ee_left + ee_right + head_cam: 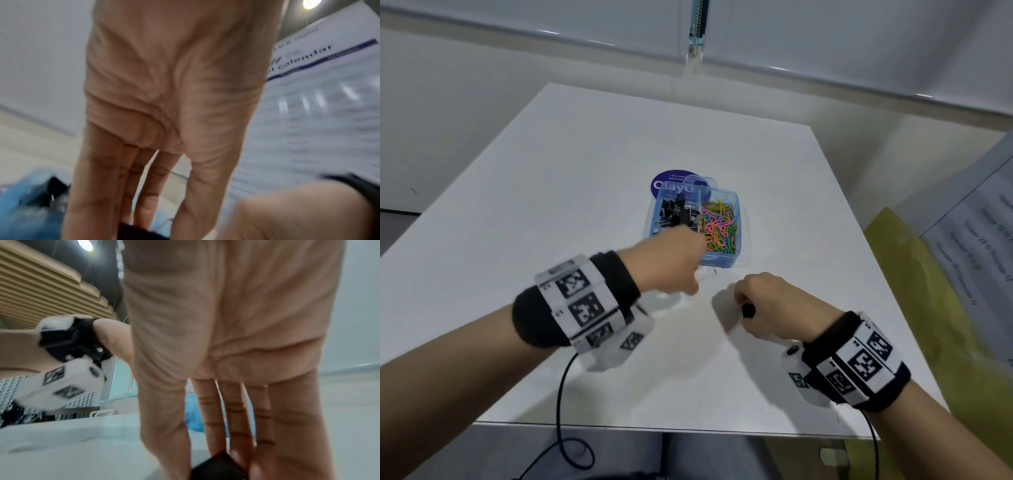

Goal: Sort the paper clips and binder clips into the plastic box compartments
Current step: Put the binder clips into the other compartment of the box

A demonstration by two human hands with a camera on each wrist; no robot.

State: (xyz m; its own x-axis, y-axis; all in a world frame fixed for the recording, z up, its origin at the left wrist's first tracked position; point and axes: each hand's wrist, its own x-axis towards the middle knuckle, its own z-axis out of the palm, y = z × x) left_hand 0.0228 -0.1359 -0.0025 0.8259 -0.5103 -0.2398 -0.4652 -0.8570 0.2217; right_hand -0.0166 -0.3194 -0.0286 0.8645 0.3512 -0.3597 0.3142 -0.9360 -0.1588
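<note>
Sorting nearly done, judging by the layout: left hand [671, 260] reaches over the near-left corner of the blue plastic box [734, 202], fingers pointing down. The left wrist view shows something dark at its fingertips [144, 216], but it's too blurred to tell whether that is a clip being held or just box contents, so grip can't be called. Box sits approx mid-table on the white table [551, 171], partly over a round purple sticker [667, 183] at its far side. Left compartment holds a heap of black binder clips [676, 212] w/ silver wire handles; right compartment is packed w/ thin paper clips [720, 226] in pink, green, yellow and orange, tangled in a loose pile. The two kinds look cleanly separated, no strays seen across the divider. Further right, right hand [767, 301] hovers near the table's front, well short of the box, fingers curled round one black binder clip [748, 311]; right wrist view confirms a dark wedge-shaped body pinched at the fingertips. No other loose clips visible on the tabletop, so this clip seems among the last to go in, prob. the left compartment. Printed sheet [976, 246] hangs at far right.
</note>
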